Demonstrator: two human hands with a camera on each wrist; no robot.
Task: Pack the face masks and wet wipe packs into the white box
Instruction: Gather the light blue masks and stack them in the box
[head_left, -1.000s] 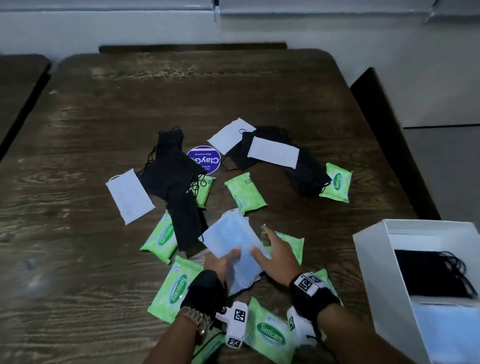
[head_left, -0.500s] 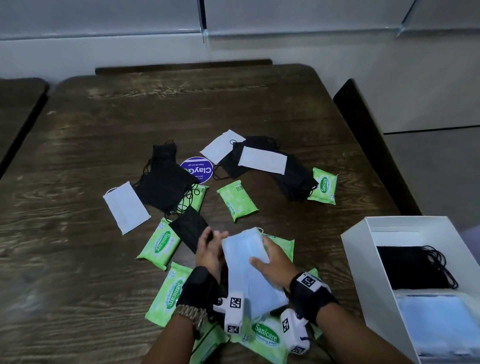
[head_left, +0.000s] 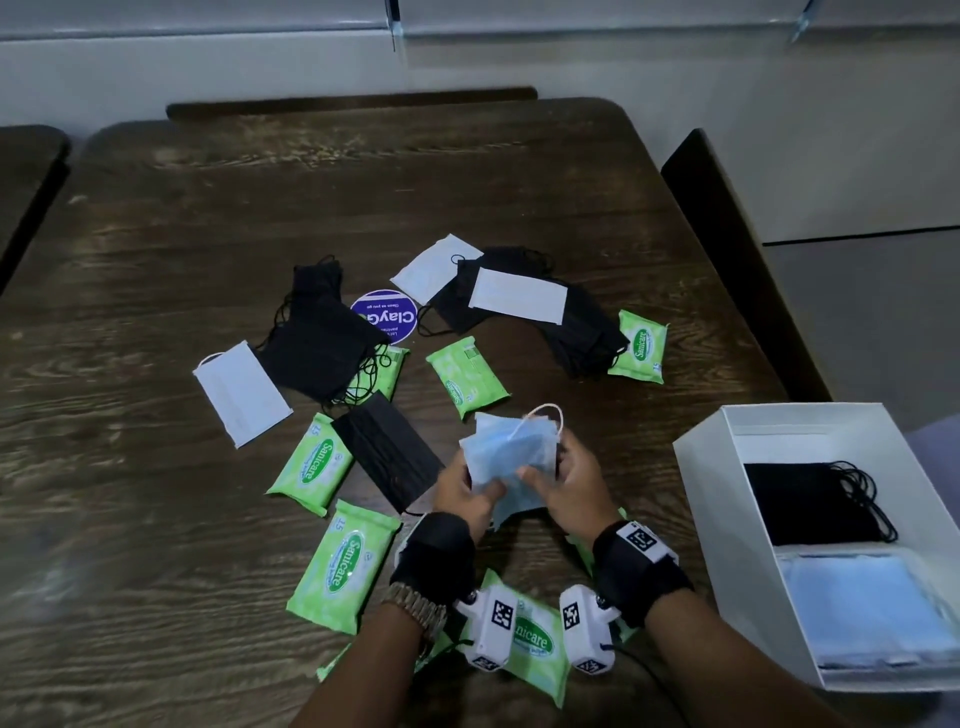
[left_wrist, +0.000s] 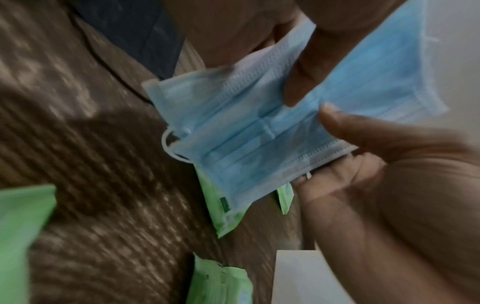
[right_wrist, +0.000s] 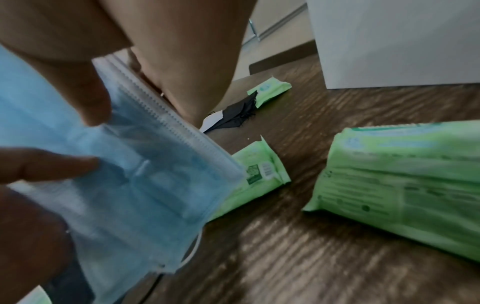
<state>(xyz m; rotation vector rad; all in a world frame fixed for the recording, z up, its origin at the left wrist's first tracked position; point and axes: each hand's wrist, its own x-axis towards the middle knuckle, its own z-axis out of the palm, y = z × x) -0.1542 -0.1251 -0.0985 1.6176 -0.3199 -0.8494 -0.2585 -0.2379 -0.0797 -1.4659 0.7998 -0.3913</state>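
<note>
Both hands hold a stack of blue face masks (head_left: 511, 457) just above the table centre. My left hand (head_left: 475, 491) pinches its left side and my right hand (head_left: 550, 475) pinches its right side, thumbs on top. The left wrist view shows the blue masks (left_wrist: 259, 133) pleated, with an ear loop hanging. The white box (head_left: 722, 525) stands open at the right, with black masks (head_left: 810, 499) and blue masks (head_left: 872, 608) inside. Several green wet wipe packs (head_left: 343, 566), black masks (head_left: 322, 343) and white masks (head_left: 241, 392) lie scattered on the table.
A purple round sticker (head_left: 387, 314) lies among the masks. One black mask (head_left: 387, 449) lies just left of my hands. A wipe pack (right_wrist: 405, 185) lies under my right wrist, near the box wall (right_wrist: 389, 41). A dark bench (head_left: 727, 249) runs along the table's right edge.
The hands gathered the blue masks off the table and lifted them into a tidier stack, moving slightly right. The black mask that lay beside them now lies uncovered.
</note>
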